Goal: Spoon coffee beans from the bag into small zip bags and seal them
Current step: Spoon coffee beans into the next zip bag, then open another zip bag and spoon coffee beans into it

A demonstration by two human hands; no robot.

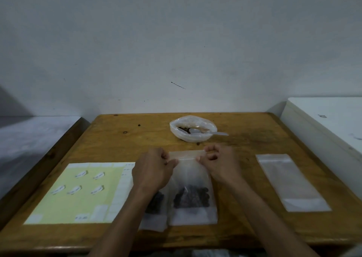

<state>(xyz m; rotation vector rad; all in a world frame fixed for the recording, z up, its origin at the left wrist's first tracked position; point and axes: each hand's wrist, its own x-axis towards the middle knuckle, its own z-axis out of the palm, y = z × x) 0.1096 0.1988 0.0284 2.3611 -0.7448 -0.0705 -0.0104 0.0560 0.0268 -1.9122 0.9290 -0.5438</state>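
Observation:
A small clear zip bag with dark coffee beans in its lower half lies flat on the wooden table. My left hand pinches the left end of its zip strip, and my right hand pinches the right end. Partly under my left forearm lies a second zip bag with beans. At the back stands the rolled-down plastic bag of beans, with a white plastic spoon resting in it, its handle pointing right.
A stack of empty clear zip bags lies to the right. A yellow sticker sheet with several white labels lies on the left. A white box borders the table's right side, and a grey surface borders the left.

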